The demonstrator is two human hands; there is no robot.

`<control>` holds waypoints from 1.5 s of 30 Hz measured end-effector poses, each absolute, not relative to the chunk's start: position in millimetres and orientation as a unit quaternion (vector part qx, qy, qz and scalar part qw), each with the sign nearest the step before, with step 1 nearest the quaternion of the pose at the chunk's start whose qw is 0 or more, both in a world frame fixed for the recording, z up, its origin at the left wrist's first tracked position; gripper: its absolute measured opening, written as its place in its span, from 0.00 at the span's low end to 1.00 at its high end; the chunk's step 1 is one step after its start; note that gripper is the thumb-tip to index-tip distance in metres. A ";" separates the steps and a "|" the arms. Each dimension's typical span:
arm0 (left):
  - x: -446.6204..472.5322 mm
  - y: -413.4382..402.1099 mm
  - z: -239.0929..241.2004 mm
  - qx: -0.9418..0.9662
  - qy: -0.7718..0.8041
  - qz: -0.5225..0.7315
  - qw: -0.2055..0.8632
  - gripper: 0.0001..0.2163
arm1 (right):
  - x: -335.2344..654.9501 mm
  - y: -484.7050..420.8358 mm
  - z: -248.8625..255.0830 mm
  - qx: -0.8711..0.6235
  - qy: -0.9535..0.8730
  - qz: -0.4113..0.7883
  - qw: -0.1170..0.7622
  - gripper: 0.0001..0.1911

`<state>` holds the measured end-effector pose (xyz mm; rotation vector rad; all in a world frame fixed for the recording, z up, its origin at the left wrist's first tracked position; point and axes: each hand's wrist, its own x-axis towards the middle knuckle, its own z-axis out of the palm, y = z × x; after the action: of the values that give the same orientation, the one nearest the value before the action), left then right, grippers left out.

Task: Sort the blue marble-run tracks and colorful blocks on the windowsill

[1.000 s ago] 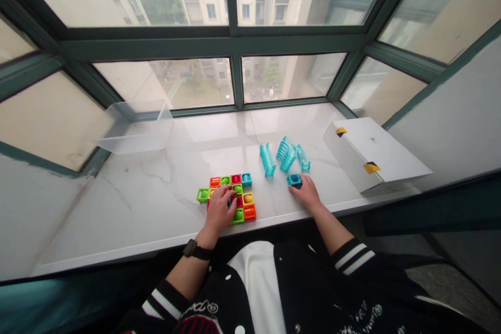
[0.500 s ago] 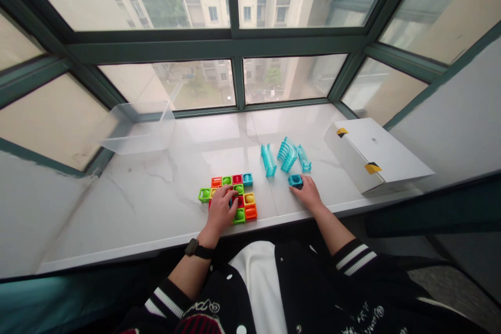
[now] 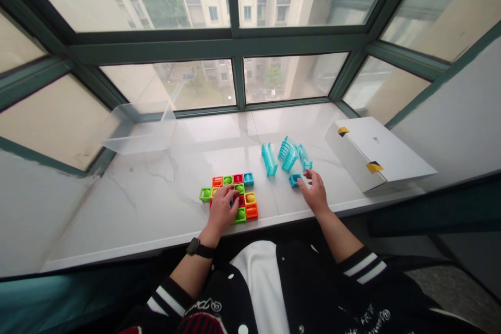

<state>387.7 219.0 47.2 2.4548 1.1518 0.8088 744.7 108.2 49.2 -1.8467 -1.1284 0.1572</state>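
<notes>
Your right hand (image 3: 315,193) has lifted off the small turquoise plastic cube (image 3: 294,180) it covered half a second ago and now hovers just beside it, fingers spread. The cube therefore lies loose near the front edge of the counter (image 3: 156,203). Your left hand (image 3: 222,209) still rests flat, gripping nothing, on the cluster of coloured square plastic blocks (image 3: 250,198) at mid-edge. Count one loose cube, three turquoise ribbed track pieces (image 3: 288,153) behind it, about eleven blocks showing, one clear plastic tub (image 3: 136,130) at the far left corner and one white cardboard box (image 3: 376,154) at the right end.
</notes>
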 end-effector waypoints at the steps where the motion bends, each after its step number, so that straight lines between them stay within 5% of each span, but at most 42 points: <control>1: 388.0 218.9 47.6 0.856 0.402 0.284 0.157 0.09 | 738.8 108.1 57.8 -0.735 -0.477 0.070 0.478 0.25; 6: 388.5 217.4 52.3 0.852 0.404 0.290 0.165 0.09 | 700.6 116.4 87.7 -0.619 -0.613 0.210 0.443 0.12; 12: 387.5 212.2 61.5 0.892 0.354 0.242 0.145 0.16 | 648.5 124.9 83.8 -0.528 -0.723 0.320 0.310 0.13; 27: 389.3 211.5 57.9 0.910 0.327 0.210 0.145 0.12 | 623.7 126.2 73.7 -0.552 -0.743 0.317 0.205 0.04; 45: 357.7 228.9 57.9 0.897 0.359 0.210 0.148 0.12 | 665.3 122.2 69.5 -0.662 -0.671 0.271 0.193 0.15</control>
<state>357.7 228.9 57.9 2.5815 1.0330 0.6027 665.3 122.2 69.5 -1.8579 -1.8835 0.7616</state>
